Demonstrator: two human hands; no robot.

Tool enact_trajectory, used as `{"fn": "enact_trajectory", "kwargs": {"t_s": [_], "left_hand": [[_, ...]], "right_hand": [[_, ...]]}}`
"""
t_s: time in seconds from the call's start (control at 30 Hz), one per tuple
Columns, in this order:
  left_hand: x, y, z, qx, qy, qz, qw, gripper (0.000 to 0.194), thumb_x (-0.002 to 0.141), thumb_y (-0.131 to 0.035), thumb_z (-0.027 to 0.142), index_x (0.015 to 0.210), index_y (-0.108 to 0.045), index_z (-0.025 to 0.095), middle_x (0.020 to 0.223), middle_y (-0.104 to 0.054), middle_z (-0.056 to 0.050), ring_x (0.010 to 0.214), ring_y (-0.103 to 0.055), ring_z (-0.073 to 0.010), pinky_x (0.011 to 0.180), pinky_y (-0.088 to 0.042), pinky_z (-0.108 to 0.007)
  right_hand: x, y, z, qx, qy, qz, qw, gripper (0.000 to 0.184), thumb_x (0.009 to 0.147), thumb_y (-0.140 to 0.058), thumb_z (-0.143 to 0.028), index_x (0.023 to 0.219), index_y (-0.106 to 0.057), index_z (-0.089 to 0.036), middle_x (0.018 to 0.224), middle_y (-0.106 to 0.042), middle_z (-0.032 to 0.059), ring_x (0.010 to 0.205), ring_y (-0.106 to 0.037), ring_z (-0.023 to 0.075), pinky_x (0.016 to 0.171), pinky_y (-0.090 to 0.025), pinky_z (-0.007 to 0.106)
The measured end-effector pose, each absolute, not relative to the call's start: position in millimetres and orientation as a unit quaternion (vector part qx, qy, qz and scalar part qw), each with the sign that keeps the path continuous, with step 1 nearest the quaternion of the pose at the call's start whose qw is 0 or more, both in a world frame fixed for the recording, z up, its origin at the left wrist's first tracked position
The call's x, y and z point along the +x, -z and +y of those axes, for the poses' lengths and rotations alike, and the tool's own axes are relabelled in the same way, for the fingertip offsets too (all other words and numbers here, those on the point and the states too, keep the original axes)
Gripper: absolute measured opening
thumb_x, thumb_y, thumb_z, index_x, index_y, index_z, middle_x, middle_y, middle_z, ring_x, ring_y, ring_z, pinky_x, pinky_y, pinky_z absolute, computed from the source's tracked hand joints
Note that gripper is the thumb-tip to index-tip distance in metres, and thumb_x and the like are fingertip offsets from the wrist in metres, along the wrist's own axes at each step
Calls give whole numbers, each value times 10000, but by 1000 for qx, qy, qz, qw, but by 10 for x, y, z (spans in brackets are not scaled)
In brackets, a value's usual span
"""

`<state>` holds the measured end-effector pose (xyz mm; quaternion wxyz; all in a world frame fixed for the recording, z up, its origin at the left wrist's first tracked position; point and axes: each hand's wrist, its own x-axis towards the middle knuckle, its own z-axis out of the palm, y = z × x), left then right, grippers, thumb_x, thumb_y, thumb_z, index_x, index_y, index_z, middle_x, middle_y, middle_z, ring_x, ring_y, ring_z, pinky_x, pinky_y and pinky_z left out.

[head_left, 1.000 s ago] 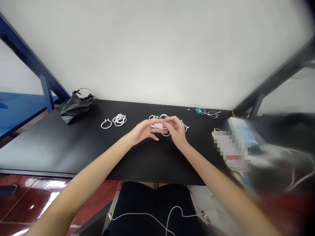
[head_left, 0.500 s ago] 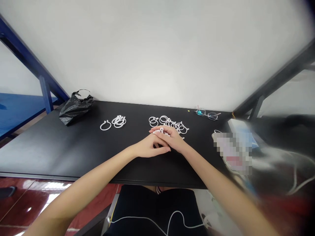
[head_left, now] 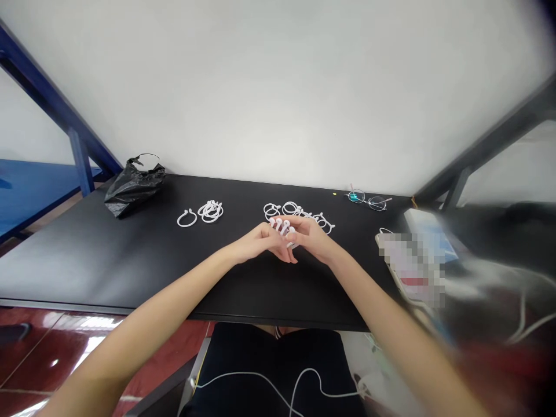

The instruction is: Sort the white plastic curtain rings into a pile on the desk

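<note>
Several white open rings with knobbed ends (head_left: 285, 226) are bunched between my two hands, their knobs pointing up. My left hand (head_left: 263, 240) has its fingers under and around the bunch. My right hand (head_left: 315, 238) closes on it from the other side, thumb in front and fingers behind. How many rings each hand bears is hidden. Just beyond my hands lies a spread of similar white rings (head_left: 290, 207) on the black table (head_left: 130, 260). To the left are a tangled cluster of rings (head_left: 211, 212) and one single ring (head_left: 186, 218).
A black plastic bag (head_left: 135, 188) lies at the table's back left. Eyeglasses (head_left: 367, 200) rest near the wall at the right. A blurred-out phone-like item (head_left: 391, 260), a white box (head_left: 428, 229) and clear plastic stand at the right edge. A white cable (head_left: 243, 373) crosses my lap.
My hands have turned and drawn slightly apart, so more ring knobs show upright between them. The rings on the table lie as before.
</note>
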<state>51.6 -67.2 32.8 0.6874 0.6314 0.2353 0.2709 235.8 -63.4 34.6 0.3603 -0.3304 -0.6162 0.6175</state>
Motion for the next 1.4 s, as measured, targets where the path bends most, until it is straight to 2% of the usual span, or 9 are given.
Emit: {"fn": "enact_trajectory", "kwargs": {"t_s": [0.13, 0.2, 0.3, 0.4, 0.57, 0.7, 0.87, 1.03, 1.4], "left_hand": [[389, -398, -627, 598, -229, 199, 742, 439, 779, -676, 539, 611, -747, 140, 718, -737, -129, 795, -723, -294, 844, -555, -442], [349, -404, -606, 592, -219, 195, 751, 440, 747, -707, 546, 573, -718, 142, 683, -715, -115, 788, -718, -300, 852, -548, -461], [334, -377, -564, 575, -236, 204, 757, 433, 705, -765, 489, 508, -595, 143, 637, -657, -72, 727, -705, -263, 799, -556, -436], [365, -325, -515, 554, -295, 230, 744, 450, 689, -787, 309, 526, -396, 159, 640, -588, -6, 592, -638, -142, 639, -535, -302], [446, -231, -505, 626, -376, 278, 624, 282, 725, -687, 175, 820, -422, 203, 680, -547, 47, 555, -548, -88, 511, -430, -194], [418, -241, -522, 729, -399, 337, 444, 386, 749, -609, 136, 1112, -505, 211, 821, -588, 22, 549, -505, -62, 531, -408, -183], [317, -263, -441, 795, -407, 329, 307, 278, 729, -613, 160, 1005, -643, 158, 775, -665, -4, 520, -502, -60, 557, -430, -186], [320, -142, -373, 782, -424, 301, 343, 164, 756, -673, 262, 843, -674, 123, 516, -569, 38, 452, -495, -65, 501, -405, -171], [416, -104, -400, 642, -406, 333, 559, 360, 680, -789, 376, 559, -569, 117, 428, -517, 28, 330, -402, -46, 341, -266, -163]], "right_hand": [[2434, -433, -617, -324, -663, -590, 327, 507, 595, -862, -239, 1068, -683, -193, 964, -714, 29, 901, -668, 176, 790, -552, 314], [2416, -441, -628, -323, -689, -563, 322, 430, 593, -859, -207, 982, -677, -187, 870, -711, 8, 789, -665, 144, 665, -542, 251], [2364, -418, -645, -302, -738, -524, 300, 271, 651, -824, -228, 851, -651, -170, 719, -696, -13, 482, -529, 54, 390, -348, 154], [2320, -380, -659, -281, -757, -512, 294, 207, 695, -799, -260, 801, -658, -151, 639, -676, -32, 335, -335, -13, 319, -217, 142], [2230, -324, -727, -345, -718, -511, 323, 289, 648, -847, -342, 757, -665, -145, 601, -666, -16, 482, -615, 87, 428, -460, 167], [2096, -290, -811, -348, -703, -515, 345, 313, 640, -851, -379, 712, -671, -133, 620, -669, -1, 526, -648, 111, 524, -547, 225], [1942, -251, -917, -338, -659, -540, 401, 311, 713, -789, -433, 735, -687, -139, 680, -666, 1, 555, -621, 93, 621, -578, 268], [1930, -189, -988, -340, -617, -568, 426, 303, 694, -802, -423, 769, -679, -156, 660, -663, -3, 586, -649, 132, 665, -589, 321], [1965, -157, -1022, -324, -495, -678, 435, 210, 836, -679, -378, 850, -699, -170, 721, -698, 22, 640, -690, 157, 681, -582, 308]]}}
